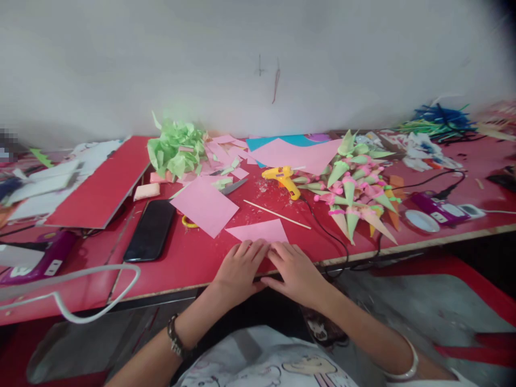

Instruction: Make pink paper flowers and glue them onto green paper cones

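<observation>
Paper sheet [260,231], pink and angular, seems light, easily creased, best edge-held; left hand [241,271] and right hand [298,274] meet its near edge, finger grip unclear.

You were in a craft workshop: your red table [189,258] held a glue gun [285,180] and paper cones [350,191].

Plain pale grey wall [161,64], red tabletop [181,274] with worn edge
</observation>
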`<action>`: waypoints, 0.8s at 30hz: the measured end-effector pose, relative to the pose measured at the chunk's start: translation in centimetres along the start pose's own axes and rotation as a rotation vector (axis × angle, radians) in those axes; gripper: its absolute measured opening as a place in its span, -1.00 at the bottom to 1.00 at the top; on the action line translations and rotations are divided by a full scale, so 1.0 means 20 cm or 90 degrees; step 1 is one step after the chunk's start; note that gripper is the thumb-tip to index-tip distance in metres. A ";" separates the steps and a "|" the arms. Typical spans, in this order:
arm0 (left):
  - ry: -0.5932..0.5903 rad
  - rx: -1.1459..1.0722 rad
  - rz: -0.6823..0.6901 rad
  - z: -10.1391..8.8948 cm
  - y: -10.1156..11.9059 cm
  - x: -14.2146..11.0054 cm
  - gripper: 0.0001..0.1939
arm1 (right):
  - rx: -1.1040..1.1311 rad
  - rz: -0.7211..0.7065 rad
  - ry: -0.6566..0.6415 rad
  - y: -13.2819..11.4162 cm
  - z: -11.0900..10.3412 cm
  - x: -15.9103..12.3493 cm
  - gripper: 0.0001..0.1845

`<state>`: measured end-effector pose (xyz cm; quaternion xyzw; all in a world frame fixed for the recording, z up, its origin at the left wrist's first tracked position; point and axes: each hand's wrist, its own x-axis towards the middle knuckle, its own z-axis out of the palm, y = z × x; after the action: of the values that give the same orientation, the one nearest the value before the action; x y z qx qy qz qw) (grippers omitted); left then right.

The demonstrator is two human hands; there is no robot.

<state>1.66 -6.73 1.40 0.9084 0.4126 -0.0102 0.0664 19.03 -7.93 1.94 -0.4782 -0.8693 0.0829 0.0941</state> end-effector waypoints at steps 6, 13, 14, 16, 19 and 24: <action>0.037 0.017 0.083 0.05 -0.07 -0.05 -0.24 | -0.026 -0.114 -0.010 0.20 -0.02 -0.03 -0.44; 0.068 0.011 0.050 0.01 0.02 0.01 -0.68 | -0.054 -0.088 0.014 0.08 0.04 -0.04 -0.75; 0.075 0.021 0.055 0.01 0.03 0.02 -0.77 | -0.036 -0.086 0.014 0.06 0.04 -0.04 -0.77; 0.095 0.034 0.065 0.01 0.00 0.01 -0.84 | 0.014 -0.081 0.028 0.06 0.03 -0.04 -0.74; 0.119 0.024 0.103 0.01 -0.08 -0.04 -0.84 | 0.081 -0.081 0.045 0.11 0.02 -0.03 -0.67; 0.161 -0.046 0.105 0.01 -0.18 -0.12 -0.79 | 0.139 -0.101 0.027 0.13 0.03 -0.01 -0.63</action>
<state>-2.60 -6.17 0.97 0.9303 0.3416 0.1248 0.0473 21.04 -6.72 0.68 -0.3962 -0.8881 0.1591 0.1702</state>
